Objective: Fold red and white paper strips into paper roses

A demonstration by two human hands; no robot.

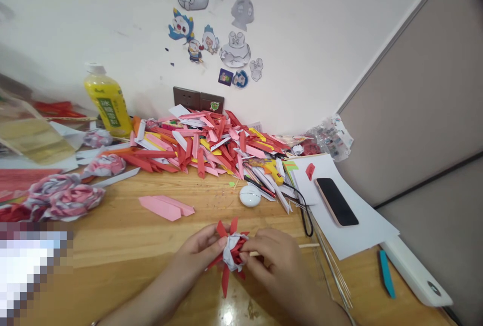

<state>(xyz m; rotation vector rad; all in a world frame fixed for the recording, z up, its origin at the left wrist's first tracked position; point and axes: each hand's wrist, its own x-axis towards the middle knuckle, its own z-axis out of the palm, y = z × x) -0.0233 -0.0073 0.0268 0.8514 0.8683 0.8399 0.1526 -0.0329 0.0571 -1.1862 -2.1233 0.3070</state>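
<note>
A red and white folded-paper flower (231,254), with red strips sticking out around it, is held between both hands above the front of the wooden table. My left hand (202,253) grips its left side with the thumb and fingers. At its right side, my right hand (273,258) pinches the red centre, and a thin wooden stick (309,245) passes beneath or through that hand. Where the stick ends near the flower is hidden by the fingers. Two folded pink strips (166,207) lie on the table behind my left hand.
A heap of folded paper strips (199,145) runs along the wall. Near it are a yellow bottle (109,102), a yellow glue gun (273,171) and a white round object (249,195). Woven paper flowers (64,197) sit left; a phone (336,202) lies on white paper right, near metal wires (334,270).
</note>
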